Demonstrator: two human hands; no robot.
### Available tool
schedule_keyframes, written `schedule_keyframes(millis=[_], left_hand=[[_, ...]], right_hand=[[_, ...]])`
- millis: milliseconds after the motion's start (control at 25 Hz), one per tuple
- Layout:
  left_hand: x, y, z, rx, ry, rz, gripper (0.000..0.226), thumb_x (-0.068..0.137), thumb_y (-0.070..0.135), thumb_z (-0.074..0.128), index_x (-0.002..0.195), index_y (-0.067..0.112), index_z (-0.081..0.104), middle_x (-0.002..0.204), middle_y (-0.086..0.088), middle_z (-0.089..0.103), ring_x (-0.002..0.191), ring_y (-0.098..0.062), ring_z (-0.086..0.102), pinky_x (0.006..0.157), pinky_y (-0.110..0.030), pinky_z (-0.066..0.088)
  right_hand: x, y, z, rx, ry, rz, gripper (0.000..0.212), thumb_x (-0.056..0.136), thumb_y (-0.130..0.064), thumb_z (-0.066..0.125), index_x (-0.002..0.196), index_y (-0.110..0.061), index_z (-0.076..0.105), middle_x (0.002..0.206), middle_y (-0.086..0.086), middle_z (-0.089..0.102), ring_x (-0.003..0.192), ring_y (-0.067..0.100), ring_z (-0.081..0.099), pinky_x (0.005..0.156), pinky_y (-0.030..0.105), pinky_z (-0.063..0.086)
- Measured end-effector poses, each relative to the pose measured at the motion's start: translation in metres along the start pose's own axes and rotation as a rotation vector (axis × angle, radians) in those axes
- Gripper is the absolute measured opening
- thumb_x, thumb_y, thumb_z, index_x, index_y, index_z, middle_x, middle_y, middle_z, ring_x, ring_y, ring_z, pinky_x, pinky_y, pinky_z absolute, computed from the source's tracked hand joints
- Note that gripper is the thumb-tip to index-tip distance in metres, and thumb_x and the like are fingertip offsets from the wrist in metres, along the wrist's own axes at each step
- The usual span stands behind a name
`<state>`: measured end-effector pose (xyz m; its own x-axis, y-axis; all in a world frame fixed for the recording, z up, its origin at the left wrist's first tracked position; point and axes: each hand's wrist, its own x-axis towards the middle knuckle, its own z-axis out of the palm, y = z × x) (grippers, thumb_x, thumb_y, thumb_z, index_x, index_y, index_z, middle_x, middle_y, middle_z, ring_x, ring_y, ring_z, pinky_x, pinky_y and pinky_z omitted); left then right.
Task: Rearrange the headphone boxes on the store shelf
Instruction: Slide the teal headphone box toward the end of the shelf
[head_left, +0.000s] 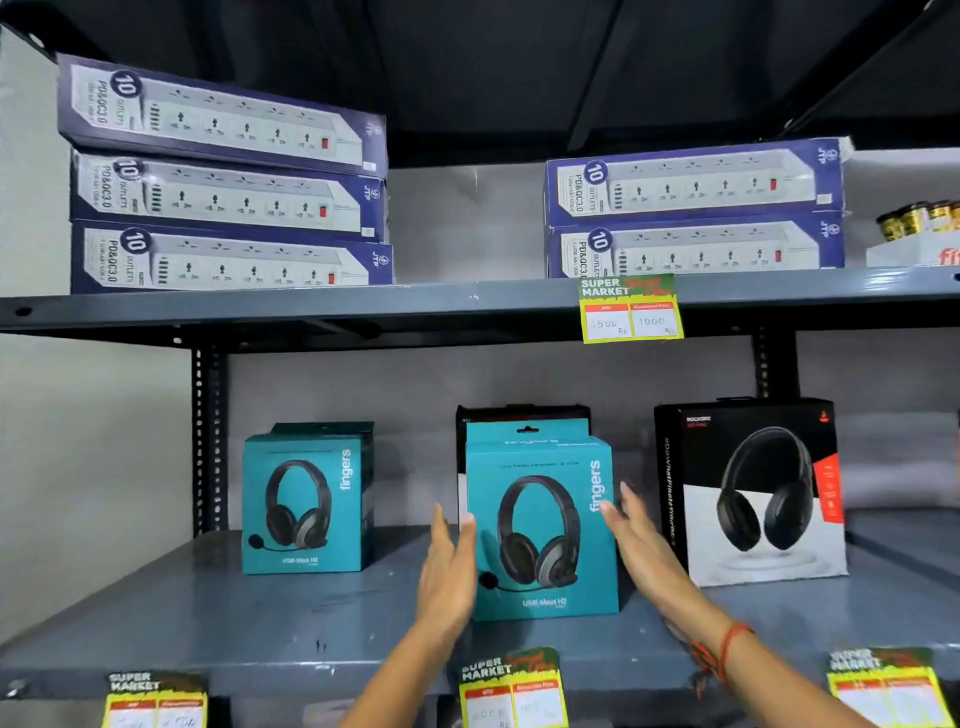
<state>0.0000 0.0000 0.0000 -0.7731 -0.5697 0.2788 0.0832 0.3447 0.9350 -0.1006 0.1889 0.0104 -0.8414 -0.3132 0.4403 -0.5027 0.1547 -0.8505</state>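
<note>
A teal headphone box (540, 525) stands upright on the lower grey shelf (260, 613), in front of a black box (519, 413) that is mostly hidden behind it. My left hand (448, 566) is at the teal box's left edge, fingers straight, thumb touching the front corner. My right hand (636, 535) is at its right edge, fingers spread and slightly off the side. A second teal headphone box (306, 504) stands to the left. A black-and-white headphone box (753, 493) stands to the right.
The upper shelf (467, 299) carries two stacks of blue power-strip boxes, left (223, 192) and right (696, 213), with small jars (919, 218) at far right. Yellow price tags (628, 309) hang from the shelf edges. A perforated upright post (208, 441) stands at back left.
</note>
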Motion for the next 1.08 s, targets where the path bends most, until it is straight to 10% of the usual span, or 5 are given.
schedule_keyframes(millis=[160, 360, 600, 800, 1080], left_hand=[[0.000, -0.011, 0.013, -0.144, 0.041, -0.113, 0.091, 0.079, 0.082, 0.016, 0.158, 0.037, 0.028, 0.167, -0.002, 0.032, 0.154, -0.032, 0.024, 0.124, -0.059, 0.018], [0.004, 0.019, -0.013, 0.127, 0.336, 0.074, 0.084, 0.084, 0.076, -0.002, 0.084, 0.028, 0.067, 0.107, -0.013, 0.072, 0.100, -0.032, 0.062, 0.090, -0.041, 0.044], [0.009, 0.024, -0.052, 0.292, 0.423, 0.172, 0.131, 0.060, 0.092, -0.019, 0.086, 0.001, 0.072, 0.073, -0.009, 0.068, 0.064, -0.011, 0.051, 0.065, -0.037, 0.040], [0.007, 0.003, -0.103, 0.093, 0.461, 0.115, 0.079, 0.089, 0.078, 0.003, 0.089, 0.039, 0.071, 0.096, -0.001, 0.075, 0.096, -0.022, 0.065, 0.107, -0.053, 0.041], [0.057, -0.061, -0.198, -0.319, 0.392, -0.075, 0.085, 0.055, 0.103, 0.030, 0.098, 0.045, 0.075, 0.127, -0.001, 0.071, 0.117, -0.026, 0.064, 0.112, -0.053, 0.044]], right_hand=[[-0.004, 0.004, 0.004, -0.020, -0.140, 0.025, 0.049, 0.093, -0.061, 0.038, 0.136, -0.039, 0.045, 0.119, -0.008, 0.071, 0.093, 0.001, 0.071, 0.069, 0.016, 0.057], [0.005, -0.031, -0.025, -0.266, -0.015, -0.195, 0.084, 0.069, -0.093, 0.021, 0.113, -0.037, 0.066, 0.099, -0.003, 0.078, 0.090, 0.017, 0.073, 0.081, 0.043, 0.060], [0.014, -0.056, -0.008, -0.289, -0.062, -0.215, 0.088, 0.074, -0.090, 0.023, 0.111, -0.025, 0.070, 0.095, -0.002, 0.078, 0.096, 0.025, 0.071, 0.089, 0.049, 0.057], [0.012, -0.066, 0.070, -0.190, -0.166, -0.261, 0.056, 0.092, -0.065, 0.041, 0.135, -0.032, 0.053, 0.111, -0.012, 0.074, 0.099, 0.011, 0.071, 0.094, 0.039, 0.055], [0.029, -0.066, 0.209, -0.136, -0.383, -0.206, 0.064, 0.087, -0.073, 0.037, 0.144, -0.044, 0.032, 0.144, -0.014, 0.055, 0.127, 0.012, 0.057, 0.105, 0.035, 0.045]])
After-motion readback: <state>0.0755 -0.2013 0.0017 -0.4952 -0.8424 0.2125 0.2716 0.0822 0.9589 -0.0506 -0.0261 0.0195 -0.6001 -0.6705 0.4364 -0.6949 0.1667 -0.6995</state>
